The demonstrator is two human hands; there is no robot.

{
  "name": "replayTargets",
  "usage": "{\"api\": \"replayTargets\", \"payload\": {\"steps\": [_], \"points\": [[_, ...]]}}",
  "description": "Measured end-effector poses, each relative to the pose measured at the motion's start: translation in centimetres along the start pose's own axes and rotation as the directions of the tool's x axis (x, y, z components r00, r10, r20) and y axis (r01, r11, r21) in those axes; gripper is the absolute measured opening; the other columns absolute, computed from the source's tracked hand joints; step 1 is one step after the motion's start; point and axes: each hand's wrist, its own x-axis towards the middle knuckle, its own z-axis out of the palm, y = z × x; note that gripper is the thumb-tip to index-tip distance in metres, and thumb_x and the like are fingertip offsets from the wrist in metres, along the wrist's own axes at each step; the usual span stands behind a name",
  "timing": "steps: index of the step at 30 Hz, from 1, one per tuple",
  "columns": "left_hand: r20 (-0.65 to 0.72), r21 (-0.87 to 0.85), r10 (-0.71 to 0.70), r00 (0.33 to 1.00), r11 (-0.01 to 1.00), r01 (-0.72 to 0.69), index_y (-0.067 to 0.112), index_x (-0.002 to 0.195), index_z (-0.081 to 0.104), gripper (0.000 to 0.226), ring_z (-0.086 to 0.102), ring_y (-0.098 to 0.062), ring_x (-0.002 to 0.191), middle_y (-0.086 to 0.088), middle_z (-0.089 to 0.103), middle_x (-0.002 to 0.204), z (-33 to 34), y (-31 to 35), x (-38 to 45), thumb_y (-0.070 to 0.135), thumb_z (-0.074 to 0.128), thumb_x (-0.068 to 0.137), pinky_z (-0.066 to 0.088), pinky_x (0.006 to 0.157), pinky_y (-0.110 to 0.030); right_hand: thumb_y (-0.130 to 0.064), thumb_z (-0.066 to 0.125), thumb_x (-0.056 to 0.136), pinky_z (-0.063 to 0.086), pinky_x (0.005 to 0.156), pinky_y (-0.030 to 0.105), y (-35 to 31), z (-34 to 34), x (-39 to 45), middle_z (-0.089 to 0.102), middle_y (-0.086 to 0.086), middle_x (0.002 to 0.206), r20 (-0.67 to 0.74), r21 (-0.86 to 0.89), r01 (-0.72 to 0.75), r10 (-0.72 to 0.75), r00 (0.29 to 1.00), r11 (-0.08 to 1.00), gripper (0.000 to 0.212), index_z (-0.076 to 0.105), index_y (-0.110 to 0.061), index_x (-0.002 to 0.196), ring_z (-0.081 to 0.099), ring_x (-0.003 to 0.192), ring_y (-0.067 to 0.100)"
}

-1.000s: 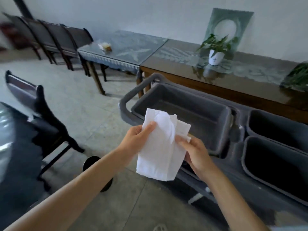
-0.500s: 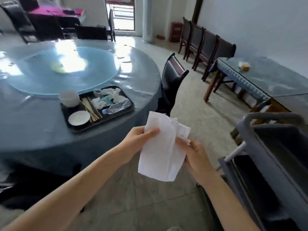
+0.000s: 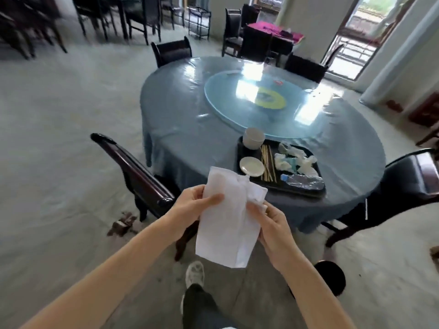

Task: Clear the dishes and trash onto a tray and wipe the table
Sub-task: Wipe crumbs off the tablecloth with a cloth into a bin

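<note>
Holding one white cloth [image 3: 229,217]: two hands, left hand [image 3: 190,207], right hand [image 3: 273,227].

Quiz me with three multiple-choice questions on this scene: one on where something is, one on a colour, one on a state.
1. Where is the tray?
A. on the floor
B. on the round table
C. on a chair

2. What colour is the cloth?
A. white
B. red
C. black

3. How is the bottle?
A. upright
B. hanging
C. lying down

Answers:
1 B, it sits near the table's edge.
2 A, the left hand and right hand hold a white cloth.
3 C, it lies on its side on the tray.
</note>
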Motion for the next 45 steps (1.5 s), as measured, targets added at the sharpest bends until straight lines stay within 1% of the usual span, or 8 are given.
{"api": "replayTargets", "payload": {"steps": [9,14,19,25,29,32,36,45], "points": [[-0.323,-0.066,0.031,0.946,0.996,-0.055,0.022,0.118,0.068,0.052,0.075,-0.018,0.098,0.002,0.078,0.109,-16.5,1.8,5.3,0.044,0.085,0.074,0.06,0.071,-0.028,-0.045,0.066,0.098,0.055,0.077,0.051,-0.3,14.7,14.5,0.071,0.025,0.099,0.255,-0.11,0.075,-0.045,0.966,0.991,0.033,0.077,-0.015,0.108,0.066,0.085,0.027],[-0.385,-0.151,0.029,0.923,0.984,-0.094,0.036,0.106,0.075,0.029,0.075,-0.016,0.1,0.004,0.078,0.108,-25.8,3.9,10.5,0.042,0.084,0.08,0.06,0.072,-0.028,-0.034,0.068,0.1,0.048,0.074,0.045,-0.7,22.7,23.4,0.068,0.028,0.094,0.305,-0.085,0.104,-0.073,0.95,0.991,0.028,0.076,-0.009,0.105,0.061,0.081,0.027],[-0.428,-0.186,0.005,0.904,0.978,-0.093,0.023,0.117,0.074,0.025,0.073,-0.02,0.106,-0.004,0.076,0.118,-33.8,5.6,12.5,0.034,0.072,0.094,0.06,0.076,-0.03,-0.031,0.071,0.1,0.054,0.076,0.05,-1.7,29.2,29.5,0.068,0.031,0.099,0.335,-0.103,0.087,-0.048,0.941,0.991,0.019,0.078,-0.014,0.101,0.065,0.082,0.03],[-0.493,-0.258,-0.062,0.868,0.963,-0.078,0.027,0.101,0.08,0.019,0.072,-0.015,0.098,0.0,0.078,0.109,-41.4,7.8,14.8,0.039,0.068,0.094,0.061,0.078,-0.03,-0.029,0.071,0.099,0.056,0.072,0.046,-2.6,37.4,35.6,0.076,0.015,0.088,0.364,-0.155,0.159,-0.093,0.927,0.975,0.014,0.081,-0.022,0.094,0.069,0.076,0.033],[-0.432,-0.398,-0.145,0.89,0.916,-0.044,0.018,0.118,0.074,0.049,0.066,-0.023,0.106,-0.008,0.071,0.112,-48.0,9.1,18.1,0.053,0.047,0.099,0.052,0.097,-0.05,-0.027,0.071,0.1,0.055,0.067,0.043,-2.4,43.0,40.2,0.077,0.008,0.084,0.341,-0.224,0.224,-0.139,0.93,0.948,0.012,0.082,-0.031,0.095,0.069,0.073,0.03],[-0.323,-0.488,-0.159,0.933,0.872,-0.021,0.009,0.129,0.069,0.066,0.063,-0.035,0.108,-0.019,0.066,0.118,-53.4,10.0,21.2,0.06,0.042,0.097,0.053,0.091,-0.05,-0.028,0.073,0.098,0.057,0.073,0.031,-2.0,47.3,43.7,0.08,-0.004,0.086,0.301,-0.271,0.251,-0.166,0.939,0.929,0.012,0.081,-0.036,0.098,0.074,0.079,0.017],[-0.092,-0.442,-0.108,0.99,0.895,0.056,0.019,0.123,0.074,0.049,0.073,-0.028,0.095,-0.012,0.074,0.108,-61.0,12.0,24.9,0.053,0.049,0.098,0.06,0.075,-0.038,-0.027,0.073,0.097,0.057,0.073,0.028,-1.5,53.7,48.2,0.08,-0.006,0.088,0.17,-0.276,0.203,-0.16,0.972,0.939,0.011,0.081,-0.035,0.097,0.075,0.082,0.011],[0.164,-0.195,-0.063,0.984,0.976,0.095,0.027,0.132,0.065,0.043,0.069,-0.029,0.112,-0.008,0.072,0.123,-74.3,16.6,29.9,0.021,0.07,0.09,0.059,0.092,-0.043,-0.027,0.07,0.1,0.056,0.07,0.033,-2.4,64.8,54.0,0.076,0.004,0.085,-0.026,-0.266,0.114,-0.126,0.992,0.957,0.012,0.08,-0.025,0.094,0.069,0.078,0.02]]}}
